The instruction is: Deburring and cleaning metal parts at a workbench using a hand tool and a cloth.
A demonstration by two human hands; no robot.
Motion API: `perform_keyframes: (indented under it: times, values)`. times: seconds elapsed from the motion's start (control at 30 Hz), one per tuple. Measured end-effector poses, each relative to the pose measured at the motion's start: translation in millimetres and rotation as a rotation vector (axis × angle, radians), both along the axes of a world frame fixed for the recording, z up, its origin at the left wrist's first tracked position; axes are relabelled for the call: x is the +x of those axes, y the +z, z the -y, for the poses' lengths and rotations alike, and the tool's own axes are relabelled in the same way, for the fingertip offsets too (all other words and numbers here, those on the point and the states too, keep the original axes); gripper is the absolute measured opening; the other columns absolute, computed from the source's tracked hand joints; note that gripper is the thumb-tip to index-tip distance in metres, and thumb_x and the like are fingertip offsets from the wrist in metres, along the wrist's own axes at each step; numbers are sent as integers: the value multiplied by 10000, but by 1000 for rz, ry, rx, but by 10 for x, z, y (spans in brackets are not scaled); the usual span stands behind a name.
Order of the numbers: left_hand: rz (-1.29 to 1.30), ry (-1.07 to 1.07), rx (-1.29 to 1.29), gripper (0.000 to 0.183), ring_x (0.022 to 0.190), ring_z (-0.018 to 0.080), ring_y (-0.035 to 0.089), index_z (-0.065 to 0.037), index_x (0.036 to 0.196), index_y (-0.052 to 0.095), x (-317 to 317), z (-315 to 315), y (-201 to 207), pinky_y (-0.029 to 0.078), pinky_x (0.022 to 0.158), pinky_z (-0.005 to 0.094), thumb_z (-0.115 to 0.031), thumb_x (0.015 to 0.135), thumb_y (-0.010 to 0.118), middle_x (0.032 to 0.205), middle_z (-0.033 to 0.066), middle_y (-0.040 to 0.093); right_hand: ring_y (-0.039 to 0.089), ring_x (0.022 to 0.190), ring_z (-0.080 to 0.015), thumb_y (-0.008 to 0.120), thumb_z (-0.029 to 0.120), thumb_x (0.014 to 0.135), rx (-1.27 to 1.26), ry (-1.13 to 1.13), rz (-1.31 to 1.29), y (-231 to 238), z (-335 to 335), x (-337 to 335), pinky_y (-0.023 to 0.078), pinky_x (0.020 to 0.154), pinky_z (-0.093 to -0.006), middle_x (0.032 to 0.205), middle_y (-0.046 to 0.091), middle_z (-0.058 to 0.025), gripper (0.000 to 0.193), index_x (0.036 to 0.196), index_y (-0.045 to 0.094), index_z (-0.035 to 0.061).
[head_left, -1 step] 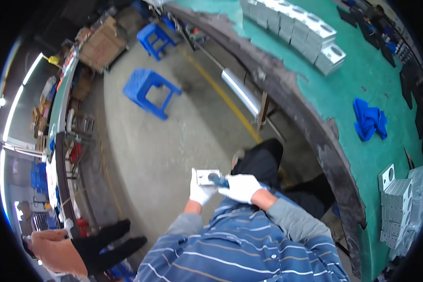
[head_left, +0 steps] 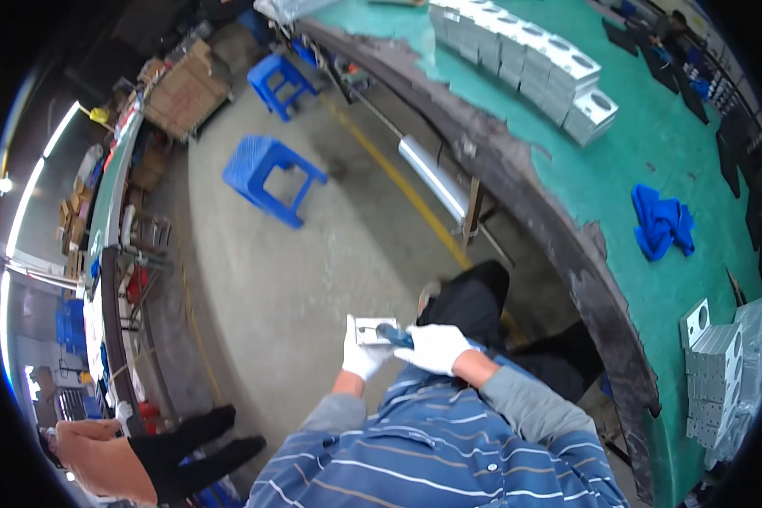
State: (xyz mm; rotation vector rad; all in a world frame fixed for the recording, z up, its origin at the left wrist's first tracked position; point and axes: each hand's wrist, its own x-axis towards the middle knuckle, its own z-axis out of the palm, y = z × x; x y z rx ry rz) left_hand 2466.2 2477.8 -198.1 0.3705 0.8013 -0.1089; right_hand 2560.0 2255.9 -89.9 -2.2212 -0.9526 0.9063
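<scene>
My gloved left hand (head_left: 363,356) holds a small silver metal block (head_left: 367,330) in front of my body, thumb along its left side. The block has a round hole in its face, like the stacked ones on the table. My gloved right hand (head_left: 437,348) is closed around a narrow dark blue thing (head_left: 395,335), whose kind I cannot make out. Its far end lies against or just over the block's right part and covers some of it. The right fingers are partly hidden behind the back of the glove.
To my right, a green table (head_left: 559,190) with a torn dark edge carries a row of metal blocks (head_left: 516,55), a blue cloth (head_left: 662,222) and another block stack (head_left: 713,381). Blue stools (head_left: 267,179) stand on the floor ahead. A person (head_left: 114,461) is at the lower left.
The view has shifted slightly, so most things sit a little lower. My hands still hold the block and the dark blue thing, close together as before.
</scene>
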Motion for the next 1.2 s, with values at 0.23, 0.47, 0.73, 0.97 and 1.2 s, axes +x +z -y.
perform_keyframes:
  times: [0.23,0.47,0.73,0.97,1.2]
  values:
    - [-39,-57,-130,863,1272,485,568,-5,1405,551,20,-99,55,393,1111,674,-746,971,469,1375,290,594,717,957,-380,517,598,991,6,-22,1,35,71,110,545,865,-427,1094,764,-132,555,1097,722,93]
    - [64,-126,-133,911,1352,505,503,32,1467,471,68,-100,-25,333,1161,685,-732,971,482,1467,313,520,711,993,-382,504,580,991,-6,14,-13,29,109,198,543,875,-419,1116,760,-129,544,1091,716,90]
    - [29,-137,-114,911,1349,500,505,65,1437,483,169,-67,82,327,1168,685,-717,970,498,1435,312,540,717,1001,-378,532,585,993,-78,63,13,150,147,241,543,883,-419,1147,765,-109,541,1156,735,112]
    - [9,-87,-110,901,1257,463,586,82,1398,527,85,-87,98,357,1158,658,-712,971,506,1348,293,616,716,960,-386,555,558,993,-28,95,-11,139,235,256,546,865,-426,1120,767,-114,506,1161,723,111]
    - [101,-73,-114,826,1121,409,668,76,1314,610,-24,-339,-301,424,1121,644,-679,1021,447,1212,242,692,707,883,-385,591,545,961,-19,50,21,164,216,256,545,821,-444,1028,764,-130,456,1049,731,119]
